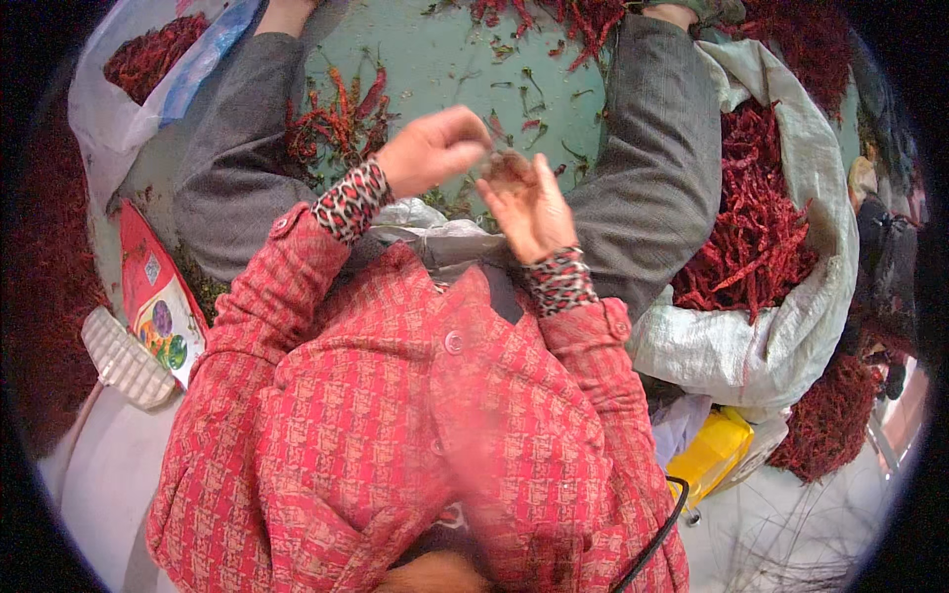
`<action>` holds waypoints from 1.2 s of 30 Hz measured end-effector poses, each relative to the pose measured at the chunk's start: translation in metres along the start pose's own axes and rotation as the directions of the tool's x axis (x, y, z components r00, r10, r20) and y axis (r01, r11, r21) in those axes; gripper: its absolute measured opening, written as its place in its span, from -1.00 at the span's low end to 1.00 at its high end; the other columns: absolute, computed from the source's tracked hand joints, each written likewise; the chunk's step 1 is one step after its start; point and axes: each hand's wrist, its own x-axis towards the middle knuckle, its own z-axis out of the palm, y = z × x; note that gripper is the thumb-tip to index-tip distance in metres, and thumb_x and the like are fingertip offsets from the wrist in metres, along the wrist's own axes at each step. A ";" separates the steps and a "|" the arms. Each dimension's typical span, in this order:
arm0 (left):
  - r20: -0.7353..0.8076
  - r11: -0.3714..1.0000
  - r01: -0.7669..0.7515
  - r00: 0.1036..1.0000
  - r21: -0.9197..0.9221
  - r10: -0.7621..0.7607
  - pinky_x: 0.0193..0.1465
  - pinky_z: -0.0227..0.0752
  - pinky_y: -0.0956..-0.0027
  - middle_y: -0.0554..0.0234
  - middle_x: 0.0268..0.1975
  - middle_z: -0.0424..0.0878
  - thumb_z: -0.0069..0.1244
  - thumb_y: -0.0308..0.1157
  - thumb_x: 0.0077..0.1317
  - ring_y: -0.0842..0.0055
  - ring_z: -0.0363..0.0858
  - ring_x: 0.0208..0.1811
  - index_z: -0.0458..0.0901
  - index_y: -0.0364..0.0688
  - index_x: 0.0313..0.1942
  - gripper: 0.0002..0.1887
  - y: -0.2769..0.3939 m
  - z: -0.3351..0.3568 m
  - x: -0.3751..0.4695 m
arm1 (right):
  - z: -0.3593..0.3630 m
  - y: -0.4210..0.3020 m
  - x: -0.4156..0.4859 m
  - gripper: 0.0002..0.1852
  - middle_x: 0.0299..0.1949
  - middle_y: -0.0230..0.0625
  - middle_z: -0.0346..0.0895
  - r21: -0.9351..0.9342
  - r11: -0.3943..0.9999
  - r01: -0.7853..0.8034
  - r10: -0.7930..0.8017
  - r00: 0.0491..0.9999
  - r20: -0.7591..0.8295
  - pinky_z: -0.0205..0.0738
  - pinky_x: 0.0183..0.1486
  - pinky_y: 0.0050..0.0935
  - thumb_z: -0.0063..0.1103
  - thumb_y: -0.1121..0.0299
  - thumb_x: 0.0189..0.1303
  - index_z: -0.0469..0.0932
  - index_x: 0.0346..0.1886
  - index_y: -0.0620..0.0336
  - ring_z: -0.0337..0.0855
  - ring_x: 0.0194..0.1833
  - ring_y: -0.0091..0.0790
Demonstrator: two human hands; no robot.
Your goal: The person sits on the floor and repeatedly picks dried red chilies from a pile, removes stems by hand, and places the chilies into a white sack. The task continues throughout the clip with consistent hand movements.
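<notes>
My left hand is raised over the green surface between my knees, its fingers curled and blurred. Whether it pinches anything cannot be made out. Close beside it on the right, my right hand is turned palm up, fingers apart, with a dark, blurred palm; I see no pepper in it. Below and left of the hands lies a small heap of dried red chili peppers with stems. Loose green stems and bits are scattered across the green surface. More dried chilies lie at the far edge.
A white woven sack full of dried red chilies stands against my right leg. At upper left is a plastic bag with chilies inside. A red printed packet lies on my left. A yellow package sits behind the sack.
</notes>
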 end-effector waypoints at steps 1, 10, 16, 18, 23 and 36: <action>0.107 0.993 -0.112 0.988 0.041 0.107 -0.19 0.36 0.53 0.36 -0.31 0.52 -0.11 -0.42 0.24 0.65 0.46 -0.27 0.45 -0.29 -0.18 -0.82 0.008 0.009 -0.003 | -0.001 0.001 -0.001 -0.66 -0.24 -0.25 0.49 -0.005 0.999 -0.051 0.051 0.998 0.024 0.34 0.01 -0.25 -0.16 0.12 0.27 0.45 -0.21 0.21 0.46 -0.13 -0.30; -0.089 0.510 0.065 0.996 0.858 0.024 -0.25 0.45 0.24 0.06 -0.20 0.50 -0.14 -0.39 0.16 0.20 0.54 -0.21 0.44 -0.18 -0.17 -0.78 -0.042 0.040 0.096 | -0.018 0.001 0.011 -0.67 -0.30 -0.26 0.42 -0.377 0.905 0.196 -0.205 0.979 0.017 0.46 -0.27 -0.46 -0.05 0.33 0.24 0.28 0.00 0.30 0.47 -0.30 -0.41; -0.101 0.453 0.109 0.994 0.885 -0.043 -0.27 0.46 0.22 0.02 -0.21 0.51 -0.13 -0.40 0.15 0.23 0.56 -0.26 0.43 -0.18 -0.19 -0.79 -0.056 0.035 0.094 | -0.020 -0.006 0.010 -0.77 -0.46 -0.42 0.31 -0.351 0.927 0.135 -0.167 0.984 -0.064 0.19 -0.52 -0.64 -0.19 0.37 0.29 0.33 -0.06 0.25 0.27 -0.50 -0.57; -0.224 0.576 0.242 0.969 0.781 -0.104 -0.25 0.45 0.26 -0.02 -0.21 0.54 -0.13 -0.38 0.18 0.25 0.57 -0.25 0.46 -0.19 -0.19 -0.80 -0.063 -0.003 0.072 | -0.016 -0.005 0.016 -0.78 -0.43 -0.40 0.35 -0.237 0.962 0.139 -0.155 0.987 -0.050 0.27 -0.46 -0.59 -0.17 0.33 0.29 0.36 -0.09 0.23 0.33 -0.46 -0.53; -0.056 0.852 -0.170 0.972 0.495 0.226 -0.15 0.42 0.31 0.04 -0.31 0.58 -0.05 -0.33 0.17 0.28 0.57 -0.25 0.50 -0.25 -0.22 -0.78 -0.022 -0.019 0.038 | 0.007 0.001 0.040 -0.75 -0.34 -0.30 0.47 0.183 0.983 -0.012 0.014 1.000 -0.012 0.40 -0.18 -0.37 -0.16 0.25 0.29 0.44 -0.23 0.23 0.47 -0.29 -0.36; -0.260 0.310 0.217 0.960 0.926 0.105 -0.14 0.39 0.16 0.06 -0.17 0.49 -0.13 -0.33 0.20 0.18 0.49 -0.14 0.35 -0.16 -0.08 -0.72 -0.028 -0.112 0.216 | -0.002 0.002 0.044 -0.77 -0.49 -0.49 0.23 -0.281 0.960 0.000 -0.024 0.996 -0.083 0.25 -0.42 -0.54 -0.07 0.30 0.25 0.37 -0.12 0.21 0.24 -0.48 -0.57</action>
